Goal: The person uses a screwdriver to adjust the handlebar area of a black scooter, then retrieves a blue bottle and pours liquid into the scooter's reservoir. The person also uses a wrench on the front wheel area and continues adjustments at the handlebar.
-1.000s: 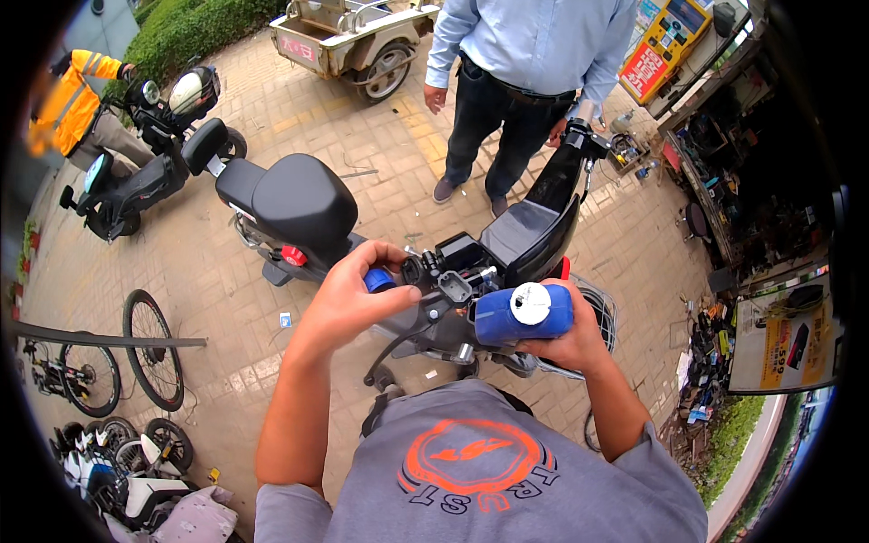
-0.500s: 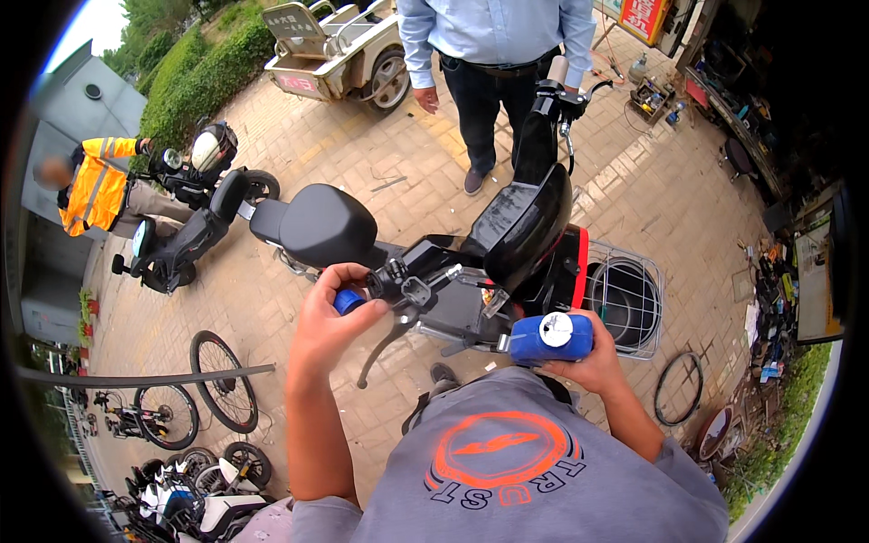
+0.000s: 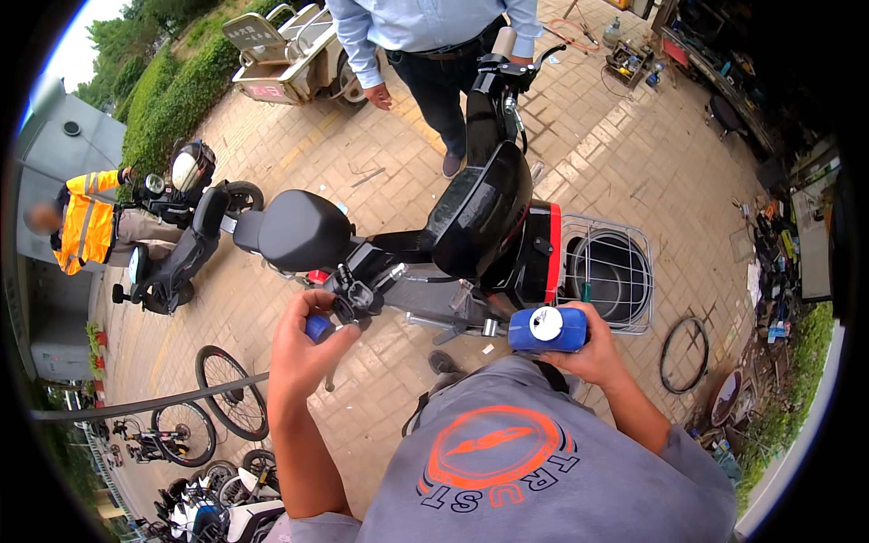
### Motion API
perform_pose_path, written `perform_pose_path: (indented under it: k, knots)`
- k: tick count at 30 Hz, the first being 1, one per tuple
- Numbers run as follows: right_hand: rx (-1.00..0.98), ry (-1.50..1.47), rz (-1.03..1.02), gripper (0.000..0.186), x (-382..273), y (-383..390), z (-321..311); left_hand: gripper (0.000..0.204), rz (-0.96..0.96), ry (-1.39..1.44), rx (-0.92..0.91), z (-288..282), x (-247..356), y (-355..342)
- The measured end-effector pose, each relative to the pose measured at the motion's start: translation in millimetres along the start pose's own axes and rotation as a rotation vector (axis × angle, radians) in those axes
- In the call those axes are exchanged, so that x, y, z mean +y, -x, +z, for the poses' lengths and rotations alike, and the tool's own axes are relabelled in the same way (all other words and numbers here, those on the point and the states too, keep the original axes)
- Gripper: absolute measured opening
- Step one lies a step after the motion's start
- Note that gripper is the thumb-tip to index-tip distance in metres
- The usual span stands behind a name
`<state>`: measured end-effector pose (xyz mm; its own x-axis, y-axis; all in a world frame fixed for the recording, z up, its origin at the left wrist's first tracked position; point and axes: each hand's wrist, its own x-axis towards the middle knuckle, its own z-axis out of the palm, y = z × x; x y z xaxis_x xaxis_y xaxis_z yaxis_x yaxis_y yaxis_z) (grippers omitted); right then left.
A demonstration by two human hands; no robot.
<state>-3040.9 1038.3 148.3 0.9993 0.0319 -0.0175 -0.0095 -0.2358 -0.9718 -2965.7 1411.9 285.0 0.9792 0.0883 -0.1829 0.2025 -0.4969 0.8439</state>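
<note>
My right hand (image 3: pixel 593 347) grips a blue bottle (image 3: pixel 548 337) by its right side, and its round white top with a dark mark faces up. At the near end of a black electric scooter's handlebar (image 3: pixel 355 299), my left hand (image 3: pixel 303 348) is curled with fingers and thumb around a small blue cap (image 3: pixel 318 328). My left fingertips overlap the handlebar end in view; whether they touch it I cannot tell. Left of the handlebar is the scooter's black seat (image 3: pixel 303 229). A wire basket (image 3: pixel 625 309) stands beyond the bottle, holding a black round tub.
A person in a light blue shirt (image 3: pixel 425 23) stands across the scooter, a hand near its far grip. Another in an orange vest (image 3: pixel 89 222) is beside a parked scooter at left. A dark bar (image 3: pixel 181 399), bicycle wheels (image 3: pixel 233 392) and a loose tyre (image 3: pixel 684 355) lie around.
The view has shifted, so the scooter and both people appear further left. Both hands keep their holds, and the left hand sits slightly lower in the picture with the blue cap.
</note>
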Motion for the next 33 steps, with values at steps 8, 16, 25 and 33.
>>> perform_pose_path:
  k: [8,16,25,33]
  knots:
    - [0.106,0.077,0.088,0.072,2.1,20.8,-12.0,0.040,0.164,-0.146,0.027,18.0,22.0,-6.1]
    - [0.114,0.014,0.118,0.075,8.0,20.5,-8.8,0.043,0.020,-0.226,-0.049,-7.5,4.2,-26.1]
    - [0.086,-0.013,0.127,0.074,6.5,13.1,0.4,0.046,0.133,-0.255,-0.160,-9.2,9.3,-40.4]
    - [0.082,0.002,0.114,0.073,1.5,12.6,2.9,0.047,0.069,-0.266,-0.266,-12.0,22.8,-58.6]
